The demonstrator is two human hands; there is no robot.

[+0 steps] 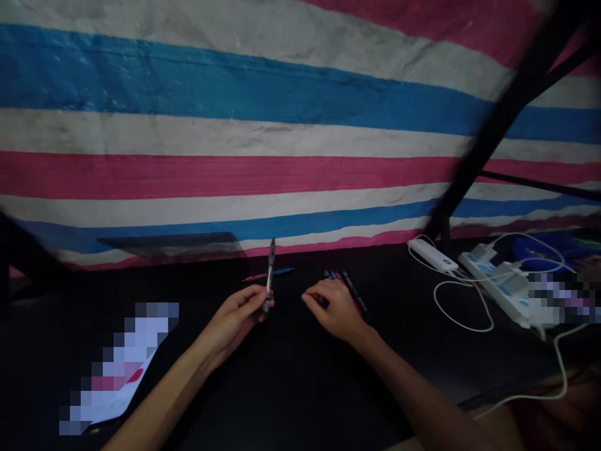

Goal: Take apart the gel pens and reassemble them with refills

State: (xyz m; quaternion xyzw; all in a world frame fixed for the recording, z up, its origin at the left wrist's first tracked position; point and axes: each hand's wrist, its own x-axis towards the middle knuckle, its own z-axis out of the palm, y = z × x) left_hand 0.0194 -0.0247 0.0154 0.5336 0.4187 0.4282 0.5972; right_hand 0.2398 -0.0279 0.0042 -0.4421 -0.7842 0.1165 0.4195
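at the left, a phone-like device [115, 404] with a lit screen lies slanted on the black table [282, 388], beside the left forearm and clear of both hands, perhaps so it can be glanced at; its screen is pixelated, so no writing can be read. next, the left hand [241, 311] holds a clear-barrelled pen [270, 270] nearly upright, thumb and fingers clamped on its lower end, which leaves most of the barrel free and in plain view, probably for easy handling by the other hand. behind it, near the striped sheet [188, 178], lie a red pen [255, 277] and a blue pen [284, 272], roughly end to end. the right hand [332, 307] is low over the table, fingers curled and thumb near the forefinger; whether the tips meet or touch anything i cannot tell. a black pen [353, 290] and others partly hidden lie just beside and behind it, seemingly grouped within easy reach. farther right, a white device [429, 254] bears a small round mark, too small to read, near a power strip [498, 282] with a looped white cable [462, 327]. no brand is legible on any pen.
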